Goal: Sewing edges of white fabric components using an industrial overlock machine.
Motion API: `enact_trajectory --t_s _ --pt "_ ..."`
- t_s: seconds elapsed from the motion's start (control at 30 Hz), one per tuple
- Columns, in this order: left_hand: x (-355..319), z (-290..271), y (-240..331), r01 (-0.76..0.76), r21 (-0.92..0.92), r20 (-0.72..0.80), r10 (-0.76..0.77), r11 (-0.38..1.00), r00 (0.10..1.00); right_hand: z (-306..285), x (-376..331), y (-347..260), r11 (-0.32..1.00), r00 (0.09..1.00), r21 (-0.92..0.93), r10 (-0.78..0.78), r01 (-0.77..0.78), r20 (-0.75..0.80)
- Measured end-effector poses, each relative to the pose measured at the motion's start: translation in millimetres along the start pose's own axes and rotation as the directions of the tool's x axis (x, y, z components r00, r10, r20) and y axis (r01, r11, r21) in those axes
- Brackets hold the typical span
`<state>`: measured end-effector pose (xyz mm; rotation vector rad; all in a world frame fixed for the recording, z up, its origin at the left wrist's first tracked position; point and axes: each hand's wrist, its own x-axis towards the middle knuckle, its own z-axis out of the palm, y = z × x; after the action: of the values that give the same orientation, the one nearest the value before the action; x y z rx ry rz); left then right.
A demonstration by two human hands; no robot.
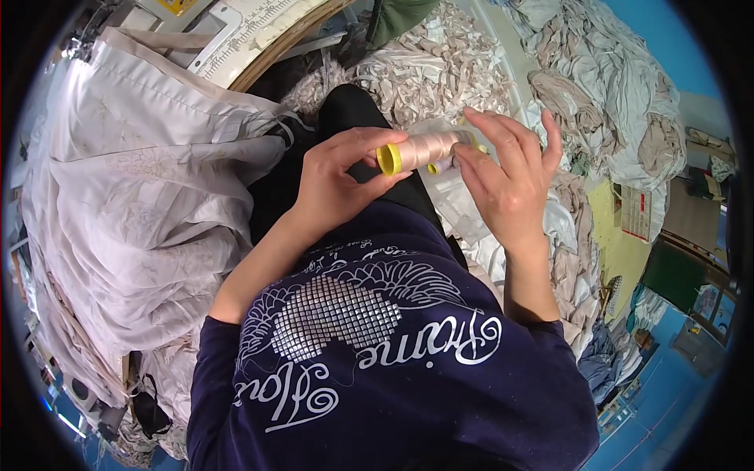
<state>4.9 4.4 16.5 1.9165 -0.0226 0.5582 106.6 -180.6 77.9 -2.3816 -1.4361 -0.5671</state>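
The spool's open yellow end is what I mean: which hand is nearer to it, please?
Left. The left hand holds the pink thread spool right beside its yellow end; the right hand is farther off, at the spool's opposite end.

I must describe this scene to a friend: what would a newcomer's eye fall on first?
Probably the pink spool with a yellow end, held above centre in the left hand, with the right hand at its far end. Next, perhaps, the pale cloth filling the left side and the scrap heap at the top.
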Motion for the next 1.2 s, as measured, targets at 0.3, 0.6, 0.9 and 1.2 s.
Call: enact_trajectory --t_s 0.3,0.6,0.9,1.2 --pt "-5.7 5.1 -4.2 0.238 -0.156 0.049 -0.233 0.959 0.971 1.9 -2.7 10.2 0.985 0.997 0.158 0.074 -0.072 -0.011" --pt "-9.3 7.1 -16.6 0.506 -0.461 0.172 -0.486 0.729 0.857 4.4 -32.4 84.9 -0.280 0.596 0.957 0.758 -0.071 0.266" --pt "-9.1 -11.7 -22.8 0.502 -0.591 0.103 -0.558 0.631 0.823 13.0 -159.3 226.1 0.488 0.408 0.197 0.848 -0.851 -0.339" --pt "-7.8 -5.5 -9.3 0.465 -0.578 0.091 -0.513 0.670 0.853 89.2 -138.6 134.0 0.889 0.843 -0.380 0.397 -0.256 0.363"
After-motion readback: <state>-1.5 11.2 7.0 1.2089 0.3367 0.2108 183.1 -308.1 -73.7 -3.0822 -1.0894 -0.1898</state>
